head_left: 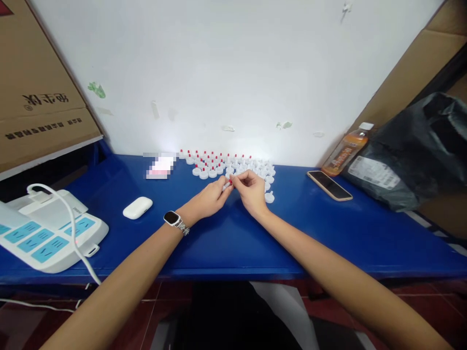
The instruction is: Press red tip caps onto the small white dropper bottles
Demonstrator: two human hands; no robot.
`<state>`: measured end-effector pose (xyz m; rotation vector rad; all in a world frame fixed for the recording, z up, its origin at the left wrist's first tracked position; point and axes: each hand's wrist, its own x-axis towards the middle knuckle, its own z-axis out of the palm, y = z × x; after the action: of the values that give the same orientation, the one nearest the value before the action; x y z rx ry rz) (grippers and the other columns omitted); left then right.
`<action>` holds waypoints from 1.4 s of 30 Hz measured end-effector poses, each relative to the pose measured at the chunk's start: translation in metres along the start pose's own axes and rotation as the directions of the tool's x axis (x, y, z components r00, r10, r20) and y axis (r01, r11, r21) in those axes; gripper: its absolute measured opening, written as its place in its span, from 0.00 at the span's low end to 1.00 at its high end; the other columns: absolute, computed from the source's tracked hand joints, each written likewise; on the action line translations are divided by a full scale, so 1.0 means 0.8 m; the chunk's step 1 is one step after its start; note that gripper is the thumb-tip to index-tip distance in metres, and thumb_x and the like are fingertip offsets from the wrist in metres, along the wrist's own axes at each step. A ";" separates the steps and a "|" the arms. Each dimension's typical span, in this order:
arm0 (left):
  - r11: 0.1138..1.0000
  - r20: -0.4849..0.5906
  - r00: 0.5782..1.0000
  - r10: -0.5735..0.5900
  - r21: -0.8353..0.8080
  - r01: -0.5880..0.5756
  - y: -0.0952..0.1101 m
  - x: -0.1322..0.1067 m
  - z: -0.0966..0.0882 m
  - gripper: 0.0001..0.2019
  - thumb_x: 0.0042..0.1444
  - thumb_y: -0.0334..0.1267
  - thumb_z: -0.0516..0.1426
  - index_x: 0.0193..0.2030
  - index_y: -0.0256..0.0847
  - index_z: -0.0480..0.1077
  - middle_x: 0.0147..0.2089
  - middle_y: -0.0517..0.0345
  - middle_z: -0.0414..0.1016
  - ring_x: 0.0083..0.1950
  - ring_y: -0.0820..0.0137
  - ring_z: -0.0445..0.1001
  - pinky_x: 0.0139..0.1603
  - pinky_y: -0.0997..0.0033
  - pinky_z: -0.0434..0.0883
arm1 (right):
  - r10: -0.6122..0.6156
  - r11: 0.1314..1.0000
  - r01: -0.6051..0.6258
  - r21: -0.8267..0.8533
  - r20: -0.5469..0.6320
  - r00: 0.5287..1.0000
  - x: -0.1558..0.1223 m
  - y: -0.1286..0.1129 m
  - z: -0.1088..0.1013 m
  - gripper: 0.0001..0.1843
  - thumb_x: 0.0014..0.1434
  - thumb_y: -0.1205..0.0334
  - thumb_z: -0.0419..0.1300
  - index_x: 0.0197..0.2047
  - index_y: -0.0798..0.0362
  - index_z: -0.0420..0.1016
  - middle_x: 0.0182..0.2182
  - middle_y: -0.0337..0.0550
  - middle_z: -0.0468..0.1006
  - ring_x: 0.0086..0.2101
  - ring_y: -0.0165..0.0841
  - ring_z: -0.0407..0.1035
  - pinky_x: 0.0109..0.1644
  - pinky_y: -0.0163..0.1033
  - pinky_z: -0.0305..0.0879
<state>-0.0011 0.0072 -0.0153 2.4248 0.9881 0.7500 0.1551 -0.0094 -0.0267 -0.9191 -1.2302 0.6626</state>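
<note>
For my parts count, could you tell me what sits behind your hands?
Rows of red-tipped white caps on the blue table; the left hand and right hand cover some.

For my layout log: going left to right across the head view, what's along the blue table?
White power strip with blue sockets, white oval earbud case, left hand, small red-tipped white cap, right hand, tan-edged smartphone, black plastic bag.

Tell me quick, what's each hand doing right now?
Left hand: closed, pinching a small white cap with a red tip.
Right hand: closed, fingertips on the same cap.
</note>
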 end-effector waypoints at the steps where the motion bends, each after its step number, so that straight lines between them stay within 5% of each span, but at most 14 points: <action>1: 1.000 -0.002 1.000 0.003 0.000 -0.003 0.000 0.000 0.000 0.15 0.70 0.50 0.43 0.37 0.43 0.56 0.32 0.57 0.70 0.30 0.67 0.68 0.31 0.67 0.59 | 0.001 1.000 -0.001 0.003 0.003 1.000 0.001 0.000 0.000 0.17 0.54 0.49 0.68 0.27 0.51 0.70 0.24 0.37 0.74 0.26 0.30 0.68 0.34 0.38 0.66; 7: 1.000 -0.022 1.000 0.003 0.016 -0.003 0.002 0.000 -0.004 0.14 0.70 0.50 0.44 0.37 0.43 0.56 0.33 0.58 0.69 0.30 0.68 0.68 0.31 0.68 0.59 | 0.041 0.997 -0.043 0.059 0.035 0.999 0.009 0.002 -0.004 0.16 0.52 0.51 0.69 0.28 0.50 0.67 0.24 0.37 0.74 0.26 0.30 0.68 0.33 0.38 0.65; 10: 1.000 -0.053 0.999 -0.004 0.024 0.005 -0.005 0.001 -0.011 0.14 0.69 0.50 0.45 0.37 0.43 0.57 0.31 0.59 0.68 0.30 0.68 0.67 0.32 0.68 0.59 | 0.029 0.998 -0.029 -0.047 -0.011 1.000 0.014 0.002 -0.013 0.14 0.53 0.53 0.66 0.28 0.50 0.65 0.22 0.34 0.70 0.23 0.28 0.64 0.31 0.36 0.62; 13: 0.999 -0.082 0.995 -0.048 0.014 0.049 -0.020 0.002 -0.017 0.14 0.68 0.50 0.47 0.38 0.43 0.58 0.29 0.61 0.67 0.29 0.68 0.68 0.32 0.68 0.60 | 0.045 0.946 0.020 -0.322 0.192 0.980 0.014 0.002 -0.024 0.09 0.53 0.59 0.63 0.28 0.51 0.66 0.21 0.33 0.69 0.23 0.28 0.62 0.29 0.35 0.58; 16: 0.996 -0.062 0.995 -0.081 -0.033 0.079 -0.034 0.003 -0.019 0.12 0.66 0.49 0.49 0.40 0.43 0.60 0.31 0.60 0.70 0.29 0.69 0.69 0.32 0.68 0.62 | 0.111 0.825 0.160 -0.541 0.434 0.894 0.012 0.003 -0.030 0.04 0.53 0.65 0.62 0.28 0.51 0.69 0.23 0.35 0.73 0.24 0.28 0.65 0.32 0.35 0.58; 19: 0.993 -0.049 0.994 -0.098 -0.069 0.095 -0.041 0.003 -0.019 0.12 0.66 0.49 0.50 0.44 0.42 0.62 0.31 0.61 0.70 0.29 0.69 0.69 0.32 0.69 0.63 | 0.099 0.744 0.268 -0.612 0.497 0.862 0.009 0.002 -0.028 0.03 0.53 0.68 0.61 0.30 0.52 0.72 0.24 0.35 0.75 0.27 0.29 0.68 0.35 0.35 0.59; 23: 0.988 -0.080 0.989 -0.122 -0.106 0.113 -0.042 0.001 -0.020 0.18 0.63 0.49 0.55 0.53 0.42 0.60 0.27 0.65 0.67 0.28 0.69 0.69 0.30 0.71 0.62 | 0.092 0.782 0.217 -0.585 0.453 0.887 0.008 -0.003 -0.022 0.03 0.57 0.61 0.63 0.34 0.51 0.74 0.23 0.35 0.74 0.26 0.29 0.66 0.35 0.36 0.60; 26: 0.984 -0.029 0.995 -0.092 -0.156 0.087 -0.035 0.000 -0.019 0.15 0.61 0.49 0.58 0.48 0.42 0.63 0.28 0.64 0.69 0.28 0.70 0.69 0.30 0.72 0.63 | 0.077 0.896 0.087 -0.436 0.345 0.935 0.008 -0.005 -0.017 0.12 0.61 0.51 0.60 0.40 0.51 0.73 0.24 0.36 0.74 0.25 0.30 0.66 0.32 0.36 0.61; 30: 0.988 0.013 1.000 -0.016 -0.150 0.018 -0.023 0.000 -0.016 0.11 0.62 0.46 0.57 0.43 0.42 0.67 0.32 0.62 0.72 0.31 0.71 0.70 0.33 0.71 0.65 | 0.081 0.973 0.001 -0.231 0.344 0.935 0.011 0.000 -0.014 0.17 0.60 0.45 0.62 0.39 0.51 0.72 0.27 0.38 0.75 0.26 0.30 0.67 0.31 0.36 0.63; 36: 0.997 -0.124 0.989 0.077 -0.024 -0.080 -0.019 0.005 -0.019 0.11 0.62 0.44 0.57 0.44 0.41 0.75 0.48 0.52 0.72 0.42 0.68 0.72 0.40 0.68 0.70 | 0.076 0.977 -0.013 -0.213 0.290 0.954 0.010 0.001 -0.012 0.16 0.57 0.48 0.64 0.34 0.52 0.72 0.25 0.38 0.73 0.25 0.30 0.65 0.28 0.36 0.61; 42: 0.998 -0.233 0.971 0.054 -0.028 -0.062 -0.025 0.005 -0.040 0.11 0.62 0.44 0.58 0.41 0.41 0.79 0.43 0.52 0.76 0.39 0.69 0.74 0.44 0.66 0.73 | 0.042 0.948 0.053 -0.313 0.288 0.957 0.009 -0.014 -0.012 0.14 0.62 0.49 0.60 0.35 0.52 0.75 0.26 0.39 0.75 0.26 0.30 0.65 0.32 0.37 0.61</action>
<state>-0.0282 0.0287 -0.0006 2.3834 0.9827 1.0833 0.1653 -0.0107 -0.0140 -1.1102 -1.6372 0.6200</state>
